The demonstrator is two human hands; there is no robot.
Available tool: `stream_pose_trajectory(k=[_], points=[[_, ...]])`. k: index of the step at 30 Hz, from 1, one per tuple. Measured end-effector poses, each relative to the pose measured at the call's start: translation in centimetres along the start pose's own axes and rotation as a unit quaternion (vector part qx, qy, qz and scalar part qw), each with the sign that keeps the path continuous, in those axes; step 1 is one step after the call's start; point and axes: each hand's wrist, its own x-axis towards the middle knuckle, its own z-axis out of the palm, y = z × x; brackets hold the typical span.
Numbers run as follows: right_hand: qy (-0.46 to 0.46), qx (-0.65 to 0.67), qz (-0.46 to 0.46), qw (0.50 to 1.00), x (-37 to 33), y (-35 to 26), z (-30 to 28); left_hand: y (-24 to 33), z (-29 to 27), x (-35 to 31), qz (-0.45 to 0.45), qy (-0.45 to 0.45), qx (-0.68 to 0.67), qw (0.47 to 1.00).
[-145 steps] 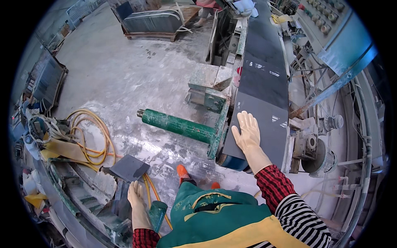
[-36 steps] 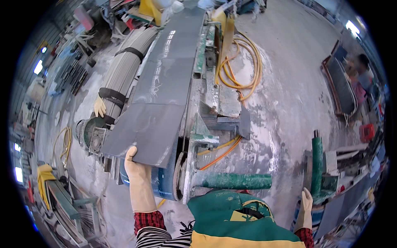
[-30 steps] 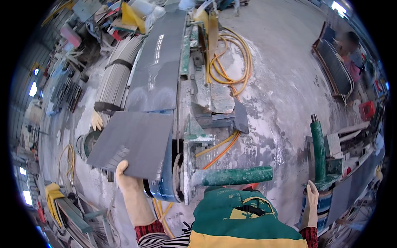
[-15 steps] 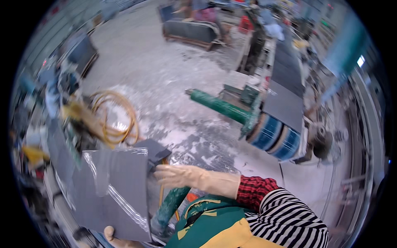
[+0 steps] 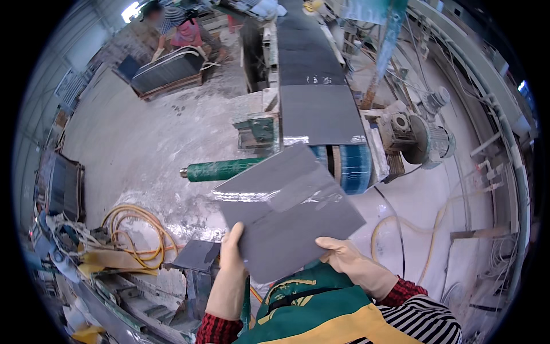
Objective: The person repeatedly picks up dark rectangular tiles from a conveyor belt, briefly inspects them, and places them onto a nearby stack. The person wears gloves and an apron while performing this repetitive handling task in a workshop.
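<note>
A flat grey tile point(image 5: 286, 221) with a wet sheen is held up in front of me, tilted. Its left edge is gripped by my left hand point(image 5: 231, 258), thumb on top. On the near right edge, my right hand point(image 5: 346, 259) pinches the tile, the thumb over its face. Both hands wear pale rubber gloves, and the fingers under the tile are hidden. Just beyond the held tile, another grey tile point(image 5: 321, 114) lies at the near end of the conveyor, above blue rollers point(image 5: 355, 166).
A green roller point(image 5: 223, 171) juts out left of the conveyor. A motor point(image 5: 427, 140) stands to its right. Coiled yellow hose point(image 5: 137, 235) lies on the floor at left, near a small dark slab point(image 5: 196, 255). Far left, another person bends over a rack of tiles point(image 5: 169, 71).
My view has turned right towards the conveyor. The tile has moved from the lower left to in front of me. My right hand, free before, now grips it too.
</note>
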Motion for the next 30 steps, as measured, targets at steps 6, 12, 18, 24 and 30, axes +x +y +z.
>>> stream_pose_trajectory(k=[6,12,18,24,30], points=[[0.109,0.174,-0.143,0.968,-1.6,-0.5,-4.9,-6.0,6.6,8.1,-0.004,0.013,0.241,0.97],[0.141,0.226,-0.121,0.956,-0.7,-0.6,-7.1,-8.3,8.5,12.2,-0.031,-0.01,0.321,0.946],[0.15,0.236,-0.14,0.95,0.9,-1.8,-5.6,-7.8,9.2,13.8,-0.035,-0.046,0.282,0.958],[0.169,0.234,-0.142,0.947,3.4,-1.1,-7.6,-7.1,10.0,15.7,-0.054,-0.071,0.275,0.957],[0.219,0.253,-0.133,0.933,5.0,0.2,-8.7,-8.3,7.5,19.0,-0.046,-0.105,0.273,0.955]])
